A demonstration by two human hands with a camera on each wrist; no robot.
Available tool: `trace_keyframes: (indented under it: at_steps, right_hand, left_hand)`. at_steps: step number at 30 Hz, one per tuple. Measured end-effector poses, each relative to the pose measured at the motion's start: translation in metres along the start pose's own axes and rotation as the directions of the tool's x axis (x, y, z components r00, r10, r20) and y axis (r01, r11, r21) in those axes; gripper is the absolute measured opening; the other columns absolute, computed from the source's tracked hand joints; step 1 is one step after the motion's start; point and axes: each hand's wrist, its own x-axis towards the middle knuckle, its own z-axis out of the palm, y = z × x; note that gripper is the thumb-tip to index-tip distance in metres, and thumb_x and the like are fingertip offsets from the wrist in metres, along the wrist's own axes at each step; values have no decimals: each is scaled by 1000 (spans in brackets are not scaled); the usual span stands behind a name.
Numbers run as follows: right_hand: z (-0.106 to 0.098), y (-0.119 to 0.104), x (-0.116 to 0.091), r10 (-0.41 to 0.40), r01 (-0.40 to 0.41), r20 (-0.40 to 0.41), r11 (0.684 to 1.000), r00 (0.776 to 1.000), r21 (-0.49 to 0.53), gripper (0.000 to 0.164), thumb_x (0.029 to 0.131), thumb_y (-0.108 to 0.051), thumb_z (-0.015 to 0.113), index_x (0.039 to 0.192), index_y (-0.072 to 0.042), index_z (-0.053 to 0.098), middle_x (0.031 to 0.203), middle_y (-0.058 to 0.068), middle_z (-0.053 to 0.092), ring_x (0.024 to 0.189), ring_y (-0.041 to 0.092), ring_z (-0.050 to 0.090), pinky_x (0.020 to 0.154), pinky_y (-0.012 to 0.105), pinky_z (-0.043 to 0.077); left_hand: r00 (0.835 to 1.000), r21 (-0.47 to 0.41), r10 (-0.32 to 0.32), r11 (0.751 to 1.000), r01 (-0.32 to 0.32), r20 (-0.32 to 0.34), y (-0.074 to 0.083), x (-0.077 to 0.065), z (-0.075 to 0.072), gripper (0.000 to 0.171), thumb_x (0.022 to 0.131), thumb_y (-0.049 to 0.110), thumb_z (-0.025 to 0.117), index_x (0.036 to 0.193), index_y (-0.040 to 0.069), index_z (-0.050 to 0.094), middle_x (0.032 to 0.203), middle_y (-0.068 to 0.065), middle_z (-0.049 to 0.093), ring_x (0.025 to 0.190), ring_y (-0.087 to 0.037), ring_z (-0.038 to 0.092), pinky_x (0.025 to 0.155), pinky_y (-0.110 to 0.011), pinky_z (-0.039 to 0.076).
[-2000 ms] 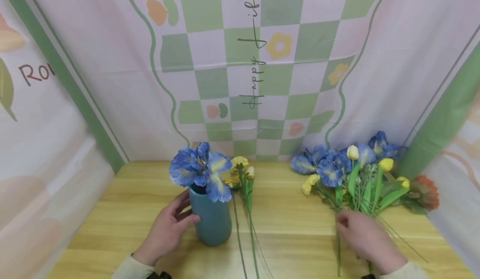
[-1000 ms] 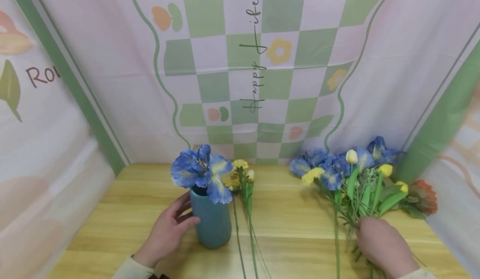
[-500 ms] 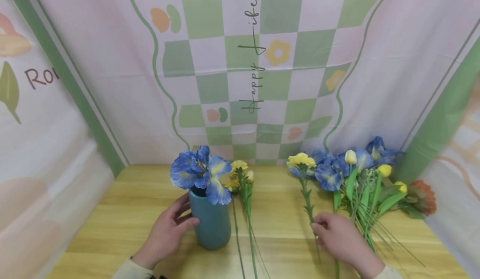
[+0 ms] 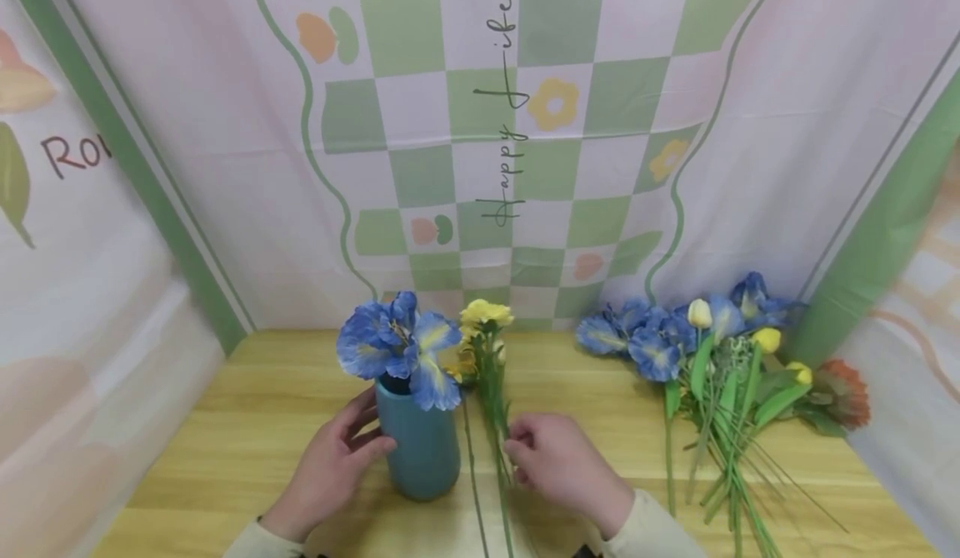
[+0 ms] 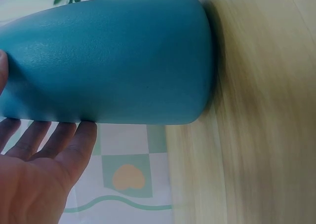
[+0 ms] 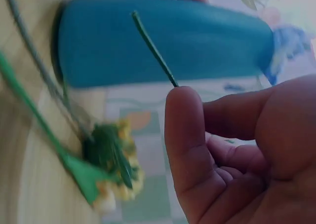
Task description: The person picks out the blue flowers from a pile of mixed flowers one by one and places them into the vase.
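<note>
A teal vase point(image 4: 420, 450) stands upright on the table, with a blue iris point(image 4: 435, 350) in its mouth. My left hand point(image 4: 326, 470) holds the vase from the left, thumb in front and fingertips point(image 5: 88, 130) against its side. To the right of the vase, my right hand point(image 4: 566, 462) pinches the stem point(image 6: 153, 49) of a yellow carnation point(image 4: 487, 312). Its bloom points away from me, and the stem's lower end sticks out past the thumb in the right wrist view. Beneath it lie a white tulip point(image 4: 501, 351) and other yellow flowers, partly hidden, their stems running toward me.
On the right of the wooden table point(image 4: 225, 441) lies a loose pile: blue irises point(image 4: 656, 350), a white tulip point(image 4: 699, 314), yellow tulips point(image 4: 767, 341) and an orange flower point(image 4: 843, 396). A checkered cloth point(image 4: 555, 8) hangs behind the table's back edge.
The right hand has drawn the yellow carnation out of the pile and carried it left, beside the vase. The left hand stays on the vase.
</note>
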Motion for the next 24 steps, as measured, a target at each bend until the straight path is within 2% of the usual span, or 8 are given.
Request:
trace_keyframes:
  at_steps: [5,10,12,15,17,20,24]
  right_hand:
    - [21,-7,10,-18,19,51,999,999,-27,15,97,-6,59,83,-4,63,62,-5,57,53,12,57,49,27,52]
    - [29,-2,12,-38,45,85,995,996,-87,7,93,-3,61,88,-2,67,62,-8,56,55,9,54,53,26,50]
    - [29,0,11,-50,62,96,989,994,-131,5,91,-4,63,88,-3,68,63,-10,56,56,7,53,56,26,50]
    - [28,2,9,-73,91,113,982,991,-165,10,90,-5,63,80,-8,66,60,-10,54,54,7,49,54,27,48]
    - [26,5,8,-90,110,115,977,989,-184,8,90,-6,65,82,-7,68,63,-10,55,57,6,49,56,27,49]
    - [21,10,5,-85,108,120,974,989,-199,10,91,-8,65,81,-9,68,64,-9,55,56,7,48,53,28,47]
    - [5,19,-5,-66,79,60,965,996,-250,5,91,-10,67,91,-7,69,73,-7,60,63,9,54,60,31,52]
  left_hand:
    - [1000,2,-8,1000,8,0,2,1,-1,73,88,15,77,150,5,41,152,-14,41,129,-34,50,101,-41,48]
    - [999,0,-36,999,36,8,1,2,-1,74,87,16,77,151,6,40,153,-13,40,131,-34,48,102,-42,47]
    - [999,3,-37,999,37,11,0,1,-1,75,88,17,77,151,6,39,153,-13,40,131,-34,48,101,-40,48]
    - [999,-1,-36,999,36,10,1,1,-1,74,88,17,77,151,6,39,153,-12,40,131,-33,49,100,-36,48]
    - [1000,5,-23,1000,23,9,1,1,-1,74,88,17,77,151,5,39,153,-14,40,130,-34,49,100,-34,49]
    - [1000,7,-14,1000,14,7,1,0,-2,74,88,16,77,151,5,39,153,-14,40,130,-35,49,100,-35,49]
    - [1000,8,-25,1000,25,1,-1,0,-1,74,88,18,77,151,5,40,152,-13,41,129,-35,50,100,-37,49]
